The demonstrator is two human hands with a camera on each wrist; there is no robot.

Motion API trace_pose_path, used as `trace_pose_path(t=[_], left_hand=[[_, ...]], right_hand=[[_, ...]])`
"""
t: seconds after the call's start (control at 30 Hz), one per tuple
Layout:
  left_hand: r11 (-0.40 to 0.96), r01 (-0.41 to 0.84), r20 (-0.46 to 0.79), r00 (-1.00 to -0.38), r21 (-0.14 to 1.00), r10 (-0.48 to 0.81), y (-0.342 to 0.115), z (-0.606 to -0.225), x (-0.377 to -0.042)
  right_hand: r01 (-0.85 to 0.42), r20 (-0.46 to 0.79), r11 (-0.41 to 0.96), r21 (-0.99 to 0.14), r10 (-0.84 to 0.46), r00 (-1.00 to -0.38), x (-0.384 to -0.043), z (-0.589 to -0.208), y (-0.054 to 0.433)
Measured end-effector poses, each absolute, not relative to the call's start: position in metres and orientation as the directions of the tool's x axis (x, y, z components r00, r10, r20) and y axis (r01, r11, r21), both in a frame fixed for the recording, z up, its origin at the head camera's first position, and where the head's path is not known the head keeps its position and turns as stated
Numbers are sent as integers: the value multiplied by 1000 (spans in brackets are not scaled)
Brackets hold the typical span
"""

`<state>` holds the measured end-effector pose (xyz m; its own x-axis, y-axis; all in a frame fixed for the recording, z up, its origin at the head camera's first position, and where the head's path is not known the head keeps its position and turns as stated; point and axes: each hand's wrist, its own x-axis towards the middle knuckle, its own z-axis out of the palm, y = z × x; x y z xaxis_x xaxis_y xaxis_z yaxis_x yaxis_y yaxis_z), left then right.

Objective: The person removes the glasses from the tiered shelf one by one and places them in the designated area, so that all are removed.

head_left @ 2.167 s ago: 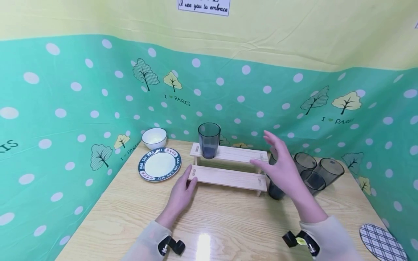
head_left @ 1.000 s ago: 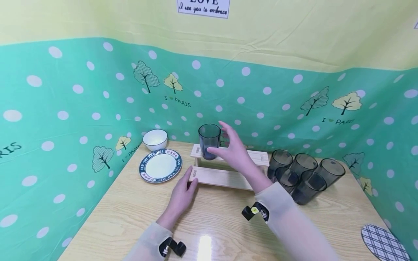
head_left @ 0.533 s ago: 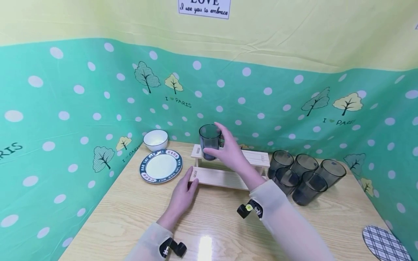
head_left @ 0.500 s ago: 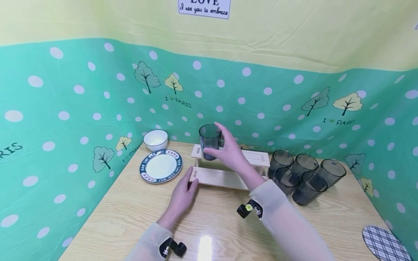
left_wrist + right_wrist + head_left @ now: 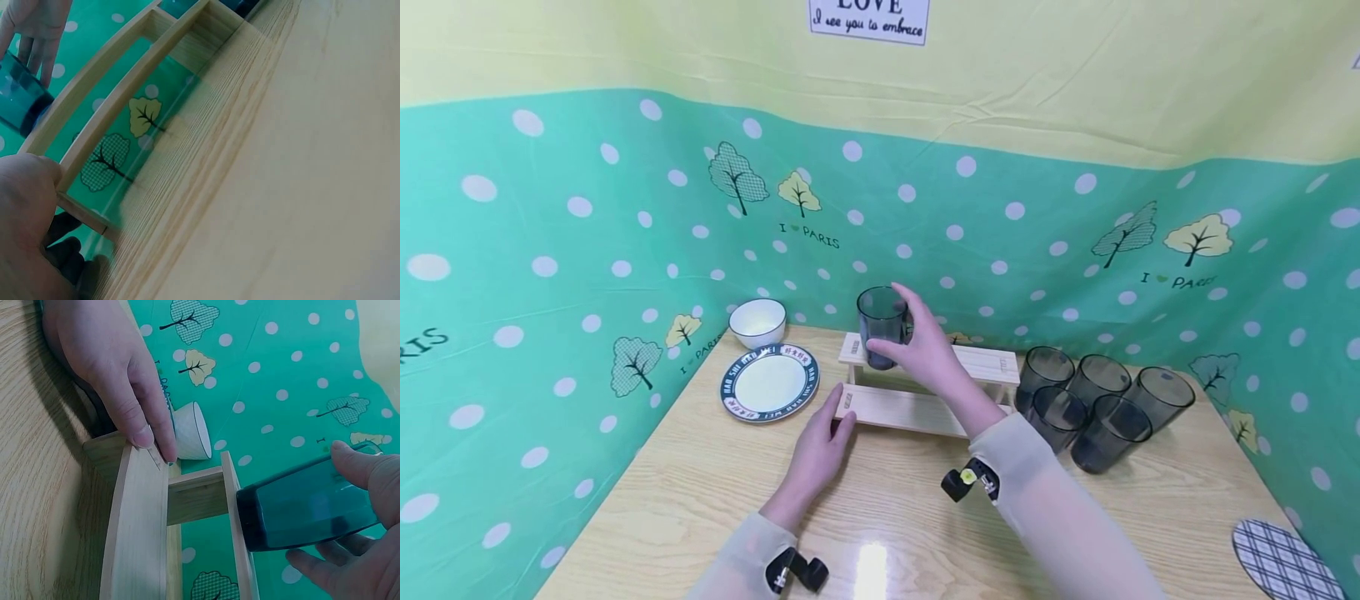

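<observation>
On the left end of a two-tier wooden rack's upper board stands a dark see-through tumbler. My right hand grips it from the right, thumb in front and fingers behind. The right wrist view shows the tumbler with its base against the upper board and the thumb across its wall. My left hand holds the left end of the lower board. In the right wrist view, this left hand has thumb and finger at the board's end; in the left wrist view its other fingers are in shadow beside the rack's leg.
Several more dark tumblers stand grouped right of the rack. To the left lie a blue-rimmed plate and, behind it, a white bowl. A round checked mat lies at the table's right edge. A patterned cloth hangs behind.
My right hand has moved left from above the rack's right end to the tumbler and closed round it. My left hand has stayed at the lower board. Over the last half second, little has moved.
</observation>
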<state>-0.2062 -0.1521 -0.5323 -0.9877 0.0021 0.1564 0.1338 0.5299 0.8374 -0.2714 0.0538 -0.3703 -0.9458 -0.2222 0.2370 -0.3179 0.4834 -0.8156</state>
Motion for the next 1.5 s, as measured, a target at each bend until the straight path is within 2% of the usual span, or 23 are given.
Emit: trace_pose_path(t=[0.77,1.5], left_hand=[[525,142,161,-987,839,9,-151,-532,-205],[520,143,159,-987,842,12,-152,-531,-206]], right_hand=[[-291,244,471,-833,-160,-956,-267,-372,53],[-282,227,452,-846,-173,-958,-233,-356,87]])
